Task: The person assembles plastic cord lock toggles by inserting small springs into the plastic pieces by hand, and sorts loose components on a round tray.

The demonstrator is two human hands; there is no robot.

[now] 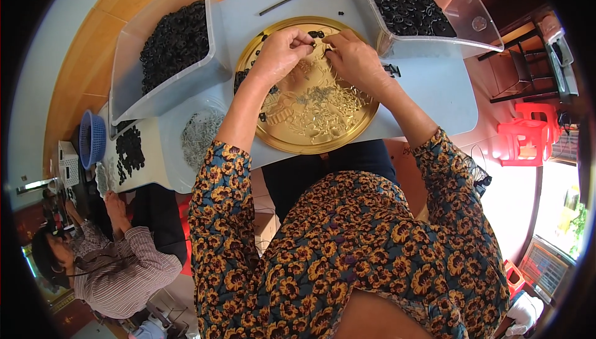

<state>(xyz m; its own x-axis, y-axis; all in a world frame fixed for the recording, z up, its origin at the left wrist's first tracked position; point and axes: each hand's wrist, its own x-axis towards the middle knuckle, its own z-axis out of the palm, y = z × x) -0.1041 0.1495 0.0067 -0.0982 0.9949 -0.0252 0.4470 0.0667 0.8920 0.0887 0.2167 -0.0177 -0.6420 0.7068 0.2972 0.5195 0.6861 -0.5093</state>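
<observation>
Over the far half of a round gold tray (310, 148), my two hands work close together. My left hand (282, 56) is closed in a pinch on a small black piece (313, 45). My right hand (357, 59) is also pinched, with something small and dark at its fingertips; its shape is mostly hidden. Small black parts (316, 34) lie on the tray just beyond my fingers, and more black parts (240, 79) sit along its left side. Many small shiny pieces (329, 115) are spread over the tray's near half.
Clear plastic bins of black parts (177, 44) (406, 7) flank the tray. A clear bag of small silvery pieces (202, 134) lies at left, near a blue basket (92, 138). Another person (124, 258) works at the far left. Red stools (528, 134) stand at right.
</observation>
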